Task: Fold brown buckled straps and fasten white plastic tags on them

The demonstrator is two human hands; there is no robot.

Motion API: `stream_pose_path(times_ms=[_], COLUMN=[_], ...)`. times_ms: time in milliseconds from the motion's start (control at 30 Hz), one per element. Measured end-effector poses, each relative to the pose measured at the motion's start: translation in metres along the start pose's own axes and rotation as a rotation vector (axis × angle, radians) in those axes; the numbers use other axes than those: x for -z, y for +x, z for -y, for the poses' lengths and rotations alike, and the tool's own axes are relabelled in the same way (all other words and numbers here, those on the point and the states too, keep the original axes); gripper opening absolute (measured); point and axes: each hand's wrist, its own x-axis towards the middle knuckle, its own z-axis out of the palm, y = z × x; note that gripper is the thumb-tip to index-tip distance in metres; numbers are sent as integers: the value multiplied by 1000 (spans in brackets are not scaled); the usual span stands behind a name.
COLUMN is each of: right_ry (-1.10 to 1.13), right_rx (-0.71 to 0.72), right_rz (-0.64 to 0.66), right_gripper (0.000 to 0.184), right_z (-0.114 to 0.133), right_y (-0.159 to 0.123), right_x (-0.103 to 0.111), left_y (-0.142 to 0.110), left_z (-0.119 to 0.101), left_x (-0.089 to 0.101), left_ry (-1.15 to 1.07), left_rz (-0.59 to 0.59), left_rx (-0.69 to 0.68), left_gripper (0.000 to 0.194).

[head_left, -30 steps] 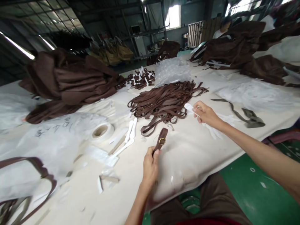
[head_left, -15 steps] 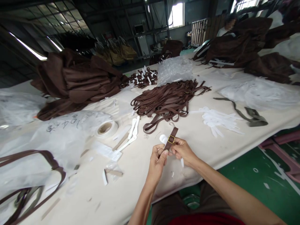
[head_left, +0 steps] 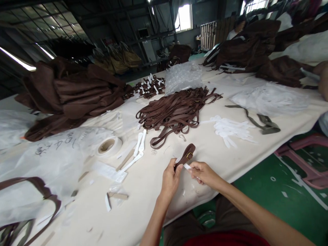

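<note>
My left hand (head_left: 170, 179) is closed on the lower end of a brown strap (head_left: 190, 149). The strap is folded into a loop that stands up from the fingers, with a small brass buckle (head_left: 189, 155) on its right side. Beside it, my right hand (head_left: 206, 175) pinches a white strip with a notched edge (head_left: 187, 166). The strip's tip points at the strap just above the left thumb; whether it also runs behind the strap is hidden. Past both hands lies a large heap of brown straps (head_left: 171, 109). To its right is a spread of white strips (head_left: 228, 128).
Left of my hands lie a tape roll (head_left: 116, 147), some white notched strips (head_left: 138, 147) and a plastic bag (head_left: 69, 153). Brown bags (head_left: 77, 89) are piled at the back left. A green strap (head_left: 266, 124) lies right. A pink stool (head_left: 302, 153) stands beside the table; a person is far behind.
The strap, flat and straight before, is now folded over into a loop. My right hand has come off the buckle and moved slightly right and down, with the white strip in its fingers.
</note>
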Motion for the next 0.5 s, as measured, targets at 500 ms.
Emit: stream_pose_path(times_ms=[500], right_ry=[192], right_rx=[225], right_rz=[-46], right_gripper=[30], right_z=[-5], right_y=[-6], right_x=[-13], left_y=[0], left_z=[10], left_x=[-9], left_ry=[69], left_rz=[47], left_rx=[67], left_gripper=[24])
